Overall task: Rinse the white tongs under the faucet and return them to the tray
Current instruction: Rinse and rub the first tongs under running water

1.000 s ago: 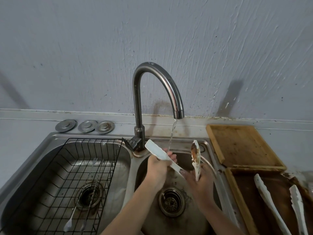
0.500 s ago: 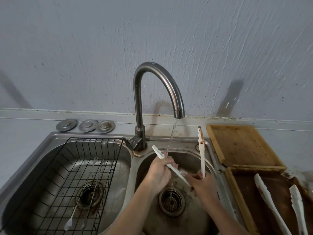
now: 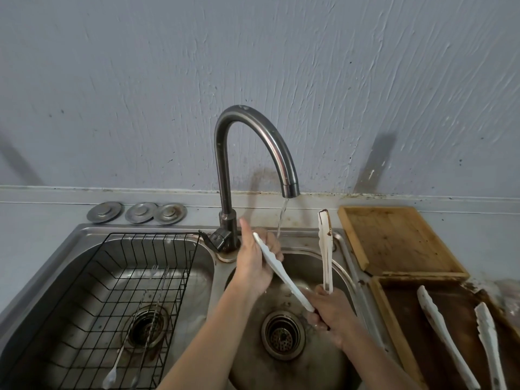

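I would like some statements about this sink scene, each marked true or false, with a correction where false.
1. Water runs from the faucet. True.
2. The white tongs are closed, both arms pressed together. False: the arms are spread apart in a V over the right basin.
3. The left hand holds one arm of the tongs. True.
4. The right hand rests empty on the wooden tray. False: it grips the tongs near their hinge end.
5. The wire rack sits in the right basin. False: it sits in the left basin.
6. Another pair of white tongs lies in the tray. True.
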The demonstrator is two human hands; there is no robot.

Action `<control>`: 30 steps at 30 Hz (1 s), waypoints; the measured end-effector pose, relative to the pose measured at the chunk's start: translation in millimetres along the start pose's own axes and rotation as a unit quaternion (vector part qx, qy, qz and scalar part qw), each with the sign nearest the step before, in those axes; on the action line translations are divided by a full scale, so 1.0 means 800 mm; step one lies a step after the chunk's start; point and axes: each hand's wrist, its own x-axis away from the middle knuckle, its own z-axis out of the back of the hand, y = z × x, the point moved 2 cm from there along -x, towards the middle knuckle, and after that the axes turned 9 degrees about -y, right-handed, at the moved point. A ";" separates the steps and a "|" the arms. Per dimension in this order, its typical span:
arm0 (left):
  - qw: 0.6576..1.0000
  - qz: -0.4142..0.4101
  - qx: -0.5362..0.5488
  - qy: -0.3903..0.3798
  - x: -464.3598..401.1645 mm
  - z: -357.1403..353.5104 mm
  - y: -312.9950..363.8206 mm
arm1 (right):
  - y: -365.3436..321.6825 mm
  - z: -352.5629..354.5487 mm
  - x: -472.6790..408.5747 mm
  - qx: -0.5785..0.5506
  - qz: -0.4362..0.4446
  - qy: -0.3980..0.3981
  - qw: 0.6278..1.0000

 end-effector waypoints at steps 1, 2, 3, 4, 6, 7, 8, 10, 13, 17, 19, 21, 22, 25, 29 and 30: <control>1.000 0.019 -0.009 -0.002 0.001 0.001 -0.007 | -0.002 0.002 0.001 0.005 0.001 0.006 1.000; 0.999 0.043 -0.021 0.005 0.002 0.004 -0.013 | -0.003 0.004 0.002 0.015 -0.001 0.015 1.000; 0.997 0.068 -0.043 0.019 0.003 0.008 -0.016 | -0.004 0.006 0.003 0.022 -0.003 0.024 0.999; 0.993 0.087 -0.069 0.029 0.003 0.011 -0.017 | -0.005 0.009 0.004 0.021 -0.010 0.029 0.999; 0.986 0.096 -0.133 0.000 0.002 0.017 -0.011 | -0.007 0.015 0.004 -0.004 -0.037 0.022 0.999; 0.984 0.088 -0.150 -0.032 0.001 0.017 -0.006 | -0.008 0.017 0.003 -0.018 -0.053 0.013 0.998; 0.986 0.076 -0.138 -0.059 0.001 0.016 -0.002 | -0.011 0.018 0.003 -0.027 -0.067 0.004 0.997; 0.991 0.056 -0.078 -0.089 0.005 0.012 0.002 | -0.018 0.015 0.002 -0.026 -0.079 -0.010 0.996; 0.993 0.049 0.033 -0.105 0.013 0.010 -0.008 | -0.029 0.007 0.000 -0.016 -0.073 -0.024 0.997; 0.994 0.082 -0.009 -0.069 0.023 0.015 -0.037 | -0.034 0.000 0.002 0.007 -0.052 -0.026 0.998; 0.987 0.102 -0.114 -0.044 0.027 0.025 -0.047 | -0.031 -0.006 0.005 0.019 -0.041 -0.023 0.999; 0.966 0.107 -0.235 0.013 0.028 0.032 -0.045 | -0.029 -0.009 0.007 -0.001 -0.024 -0.022 0.999; 0.956 0.101 -0.274 0.031 0.028 0.032 -0.041 | -0.030 -0.008 0.008 -0.017 -0.010 -0.021 1.000; 0.957 0.067 -0.270 0.087 0.024 0.041 -0.024 | -0.038 0.002 0.015 -0.034 0.042 -0.004 0.999; 0.911 -0.057 -0.382 0.142 0.024 0.046 0.004 | -0.057 0.013 0.023 0.060 0.122 0.031 0.990; 0.908 -0.075 -0.390 0.131 0.024 0.043 0.006 | -0.064 0.012 0.025 0.097 0.144 0.034 0.984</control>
